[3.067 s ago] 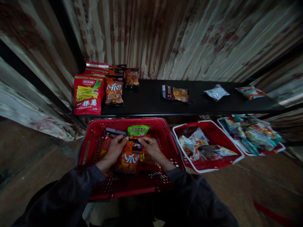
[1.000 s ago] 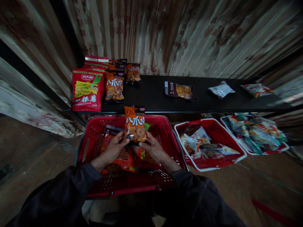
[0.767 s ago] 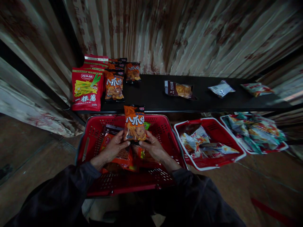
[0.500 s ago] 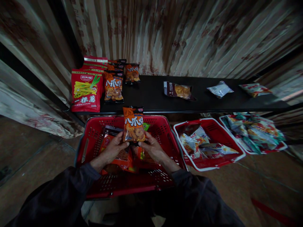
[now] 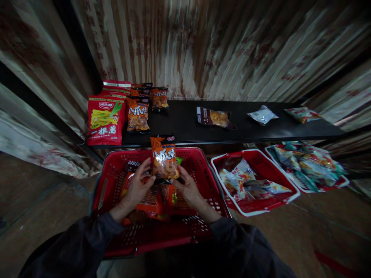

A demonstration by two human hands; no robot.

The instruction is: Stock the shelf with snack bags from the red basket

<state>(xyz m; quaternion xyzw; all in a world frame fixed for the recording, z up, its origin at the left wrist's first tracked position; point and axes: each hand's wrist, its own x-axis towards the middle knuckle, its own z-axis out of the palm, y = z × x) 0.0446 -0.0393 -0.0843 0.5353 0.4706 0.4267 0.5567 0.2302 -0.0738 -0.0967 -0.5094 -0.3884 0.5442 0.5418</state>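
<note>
An orange and black snack bag (image 5: pixel 164 158) is upright above the near red basket (image 5: pixel 162 239), its printed front facing me. My right hand (image 5: pixel 187 187) grips its lower right corner between thumb and fingers. At its lower left edge is my left hand (image 5: pixel 139 187), fingers spread and thumb close to the bag's bottom corner. Beneath both hands, orange-red packets (image 5: pixel 150 200) lie in the basket. Matching orange bags (image 5: pixel 138 116) stand on the black shelf (image 5: pixel 185 131), beside red bags (image 5: pixel 106 120) at its left end.
On the shelf lie a brown snack bag (image 5: pixel 216 117), a silver-white bag (image 5: pixel 263 115) and a red-green bag (image 5: pixel 303 114). Two white-rimmed baskets (image 5: pixel 257 211) (image 5: pixel 346 181) with snack bags stand at the right. A patterned curtain (image 5: pixel 185 50) hangs behind.
My left hand's fingers have spread and come away from the bag's side. The bag remains upright over the basket. The view has shifted slightly, with the shelf now lower in the picture.
</note>
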